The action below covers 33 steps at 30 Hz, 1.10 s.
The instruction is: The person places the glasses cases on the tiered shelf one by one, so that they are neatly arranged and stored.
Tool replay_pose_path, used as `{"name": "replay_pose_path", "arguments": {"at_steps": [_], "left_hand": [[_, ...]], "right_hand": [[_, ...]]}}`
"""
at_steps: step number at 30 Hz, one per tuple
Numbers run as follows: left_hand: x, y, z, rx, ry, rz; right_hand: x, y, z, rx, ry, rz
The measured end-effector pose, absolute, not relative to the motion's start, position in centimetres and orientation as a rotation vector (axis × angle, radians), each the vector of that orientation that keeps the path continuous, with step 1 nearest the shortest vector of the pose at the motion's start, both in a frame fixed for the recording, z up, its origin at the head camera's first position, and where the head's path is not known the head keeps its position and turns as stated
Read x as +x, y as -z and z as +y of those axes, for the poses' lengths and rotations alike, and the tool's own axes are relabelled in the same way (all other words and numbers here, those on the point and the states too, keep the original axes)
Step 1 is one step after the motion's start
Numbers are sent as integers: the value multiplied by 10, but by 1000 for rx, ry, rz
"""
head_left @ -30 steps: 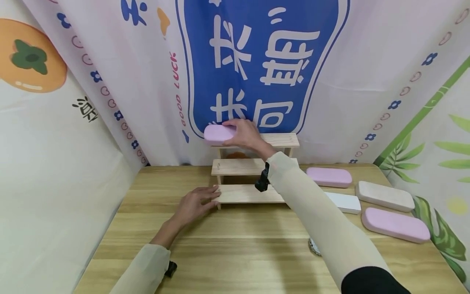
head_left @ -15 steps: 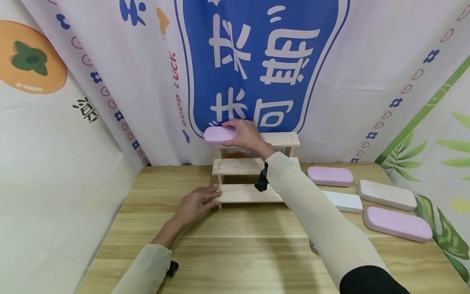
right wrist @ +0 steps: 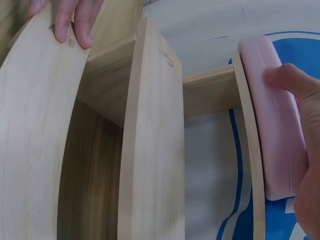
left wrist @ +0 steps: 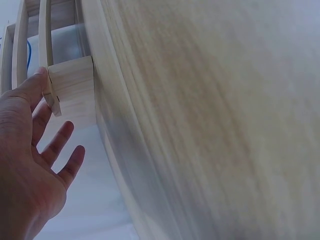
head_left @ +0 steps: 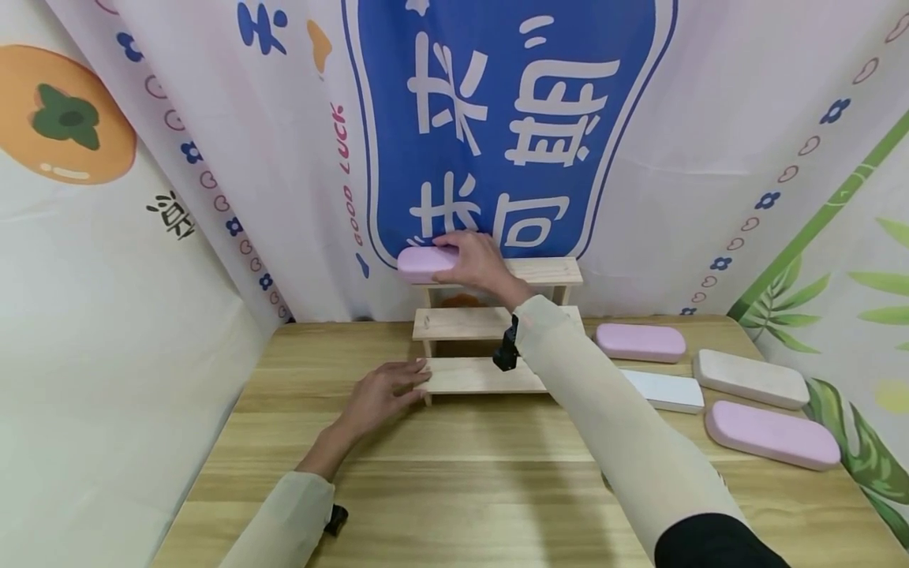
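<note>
A pale wooden three-tier stand (head_left: 483, 374) stands at the back of the table. On the left end of its top tier (right wrist: 247, 120) lies a pink glasses case (head_left: 420, 263). My right hand (head_left: 477, 262) grips the right part of this case, its thumb pressing one long side in the right wrist view. At the left end of the lowest tier is my left hand (head_left: 383, 396). Its thumb is at the front edge and two fingertips (right wrist: 82, 30) lie on top of the board, while other fingers spread free in the left wrist view.
Right of the stand lie two more pink cases, one farther back (head_left: 641, 342) and one nearer (head_left: 772, 435). Between them are an off-white case (head_left: 750, 379) and a white box (head_left: 663, 391). A printed curtain (head_left: 312, 173) hangs right behind the stand.
Both hands, the stand and the pink case keep their places. The whole head view has shifted slightly.
</note>
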State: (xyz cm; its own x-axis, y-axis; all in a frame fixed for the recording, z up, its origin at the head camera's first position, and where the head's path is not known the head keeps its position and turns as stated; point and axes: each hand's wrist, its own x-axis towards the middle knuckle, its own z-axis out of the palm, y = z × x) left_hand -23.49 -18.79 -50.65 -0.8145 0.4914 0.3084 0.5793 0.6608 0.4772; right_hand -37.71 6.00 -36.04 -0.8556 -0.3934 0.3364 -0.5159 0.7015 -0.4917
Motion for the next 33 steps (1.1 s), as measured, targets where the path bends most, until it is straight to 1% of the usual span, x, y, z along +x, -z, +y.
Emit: {"name": "replay_pose_path", "arguments": {"at_steps": [6,15,25,33], "left_hand": [[-235,507,-186,-902,863,-2715],[-235,508,-187,-885,855,-2729],[-234,503,-186,-885,834,-2730],[-235,504,-189,-889,843,-2729]], "right_hand": [[-376,361,65,724,-872,-2687],[-370,356,67,795,-865,-2576],[-350,346,76,834,-1029,-2431],[-325,336,89,845,-1057,-2413]]}}
